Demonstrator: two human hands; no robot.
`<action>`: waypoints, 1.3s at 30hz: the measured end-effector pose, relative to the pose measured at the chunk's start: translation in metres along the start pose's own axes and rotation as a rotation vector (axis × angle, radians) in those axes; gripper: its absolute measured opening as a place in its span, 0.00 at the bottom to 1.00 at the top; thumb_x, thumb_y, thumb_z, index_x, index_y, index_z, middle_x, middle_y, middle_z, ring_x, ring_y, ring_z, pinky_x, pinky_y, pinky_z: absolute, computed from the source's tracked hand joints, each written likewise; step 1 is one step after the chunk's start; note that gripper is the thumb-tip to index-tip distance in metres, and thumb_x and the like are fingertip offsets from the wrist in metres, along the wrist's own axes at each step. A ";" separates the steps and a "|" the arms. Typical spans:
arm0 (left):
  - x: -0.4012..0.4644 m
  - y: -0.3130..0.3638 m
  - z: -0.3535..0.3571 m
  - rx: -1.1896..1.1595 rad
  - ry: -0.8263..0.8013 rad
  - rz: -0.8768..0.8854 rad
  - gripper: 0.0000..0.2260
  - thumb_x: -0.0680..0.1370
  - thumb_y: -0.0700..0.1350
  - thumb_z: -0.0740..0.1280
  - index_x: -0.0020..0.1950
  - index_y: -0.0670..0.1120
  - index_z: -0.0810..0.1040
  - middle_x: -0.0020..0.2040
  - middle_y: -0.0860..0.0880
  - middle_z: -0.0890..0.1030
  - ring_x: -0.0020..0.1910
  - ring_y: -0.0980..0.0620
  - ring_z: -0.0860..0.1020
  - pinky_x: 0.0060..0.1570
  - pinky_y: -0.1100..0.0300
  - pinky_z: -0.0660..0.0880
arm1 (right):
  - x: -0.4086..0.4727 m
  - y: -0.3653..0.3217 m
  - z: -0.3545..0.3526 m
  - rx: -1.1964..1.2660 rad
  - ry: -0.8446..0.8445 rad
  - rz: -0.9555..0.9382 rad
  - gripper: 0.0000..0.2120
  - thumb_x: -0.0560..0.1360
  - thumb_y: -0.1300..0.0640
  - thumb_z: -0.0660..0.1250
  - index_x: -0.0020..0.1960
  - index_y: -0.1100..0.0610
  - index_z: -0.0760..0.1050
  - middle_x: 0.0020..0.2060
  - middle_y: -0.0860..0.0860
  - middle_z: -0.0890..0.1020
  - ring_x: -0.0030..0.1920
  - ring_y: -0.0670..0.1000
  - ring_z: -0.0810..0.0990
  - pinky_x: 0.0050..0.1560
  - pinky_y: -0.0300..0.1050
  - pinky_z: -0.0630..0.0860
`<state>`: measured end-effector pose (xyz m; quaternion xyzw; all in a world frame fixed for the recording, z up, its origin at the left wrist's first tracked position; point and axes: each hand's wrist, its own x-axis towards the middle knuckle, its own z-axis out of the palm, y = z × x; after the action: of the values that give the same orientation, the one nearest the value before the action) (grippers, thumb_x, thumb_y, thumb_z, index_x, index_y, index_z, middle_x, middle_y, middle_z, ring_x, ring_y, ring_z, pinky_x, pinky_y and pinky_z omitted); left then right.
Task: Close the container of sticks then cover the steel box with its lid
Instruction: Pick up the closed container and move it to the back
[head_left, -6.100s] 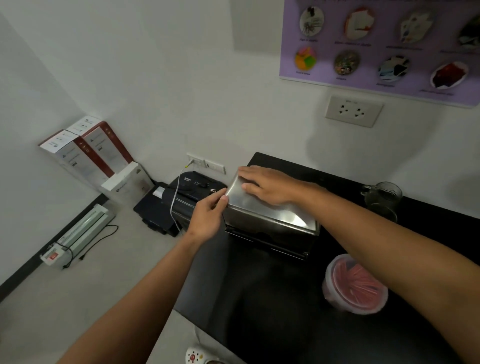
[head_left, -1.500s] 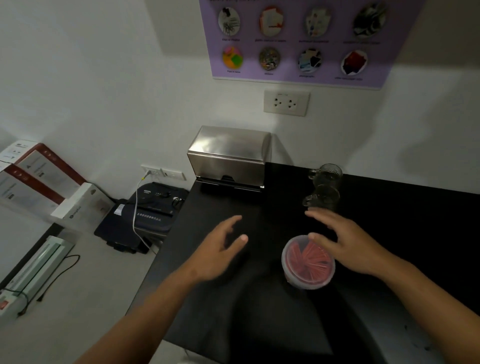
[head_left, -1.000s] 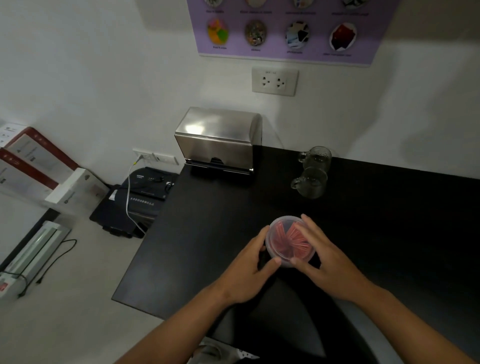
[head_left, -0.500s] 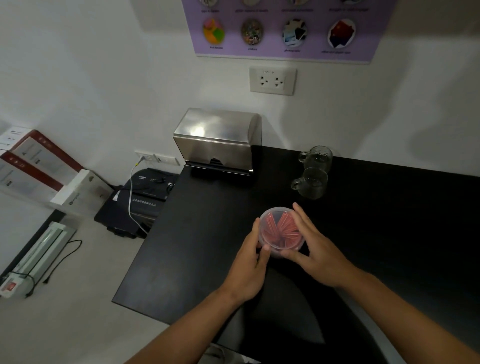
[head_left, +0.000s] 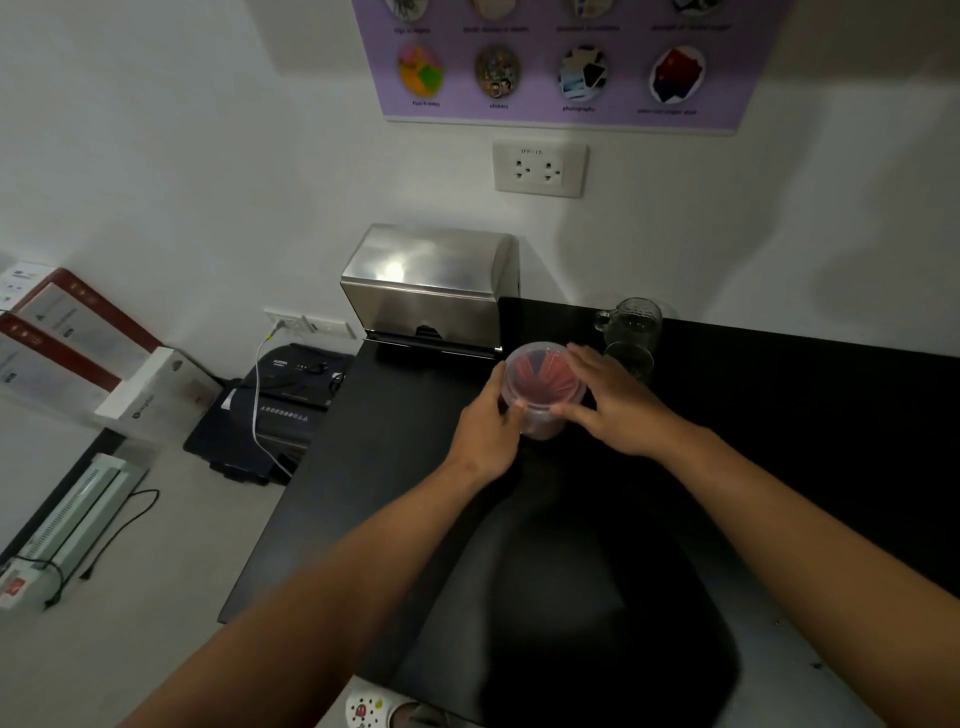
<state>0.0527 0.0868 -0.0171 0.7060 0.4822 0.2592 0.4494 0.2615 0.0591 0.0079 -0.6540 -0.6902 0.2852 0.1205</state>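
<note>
Both hands hold the round, clear plastic container of red sticks (head_left: 540, 387) just above the black counter (head_left: 779, 441), close in front of the steel box (head_left: 431, 286) at the back left corner. The left hand (head_left: 485, 434) wraps its fingers around the tub's near-left side, while the right hand (head_left: 610, 402) clasps the right rim with the fingers spread over its edge. A clear lid appears to sit on the tub — the red sticks show through it — though whether it is pressed fully home cannot be told from this view. The steel box stands against the wall with its curved lid down over the body, so the covering step looks done. Judging by this, the task seems nearly finished: what is left is at most a last press on the tub's lid and setting it down. Two glass mugs (head_left: 631, 332) stand just behind the right hand, close enough to be knocked when the tub is placed.
</note>
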 end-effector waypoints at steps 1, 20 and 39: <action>0.008 0.002 -0.002 0.014 -0.007 -0.011 0.22 0.86 0.46 0.63 0.80 0.55 0.67 0.68 0.50 0.82 0.66 0.53 0.81 0.62 0.63 0.78 | 0.007 0.001 -0.003 -0.008 0.014 -0.005 0.43 0.81 0.42 0.66 0.85 0.55 0.47 0.85 0.50 0.49 0.85 0.53 0.46 0.78 0.45 0.42; 0.122 0.017 0.008 0.311 -0.070 -0.022 0.19 0.84 0.41 0.62 0.75 0.50 0.66 0.58 0.51 0.79 0.62 0.47 0.81 0.63 0.60 0.72 | 0.084 0.038 -0.054 0.110 0.084 -0.021 0.39 0.78 0.48 0.73 0.82 0.55 0.60 0.80 0.53 0.68 0.77 0.50 0.68 0.77 0.52 0.67; 0.136 0.053 0.001 0.157 -0.080 -0.100 0.26 0.84 0.52 0.63 0.79 0.46 0.62 0.70 0.42 0.77 0.66 0.38 0.79 0.66 0.48 0.75 | 0.103 0.046 -0.069 0.262 0.174 0.021 0.36 0.80 0.47 0.71 0.82 0.52 0.60 0.78 0.52 0.70 0.73 0.52 0.73 0.75 0.59 0.70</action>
<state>0.1320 0.2038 0.0198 0.7238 0.5172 0.1694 0.4242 0.3252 0.1747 0.0171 -0.6621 -0.6272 0.3164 0.2609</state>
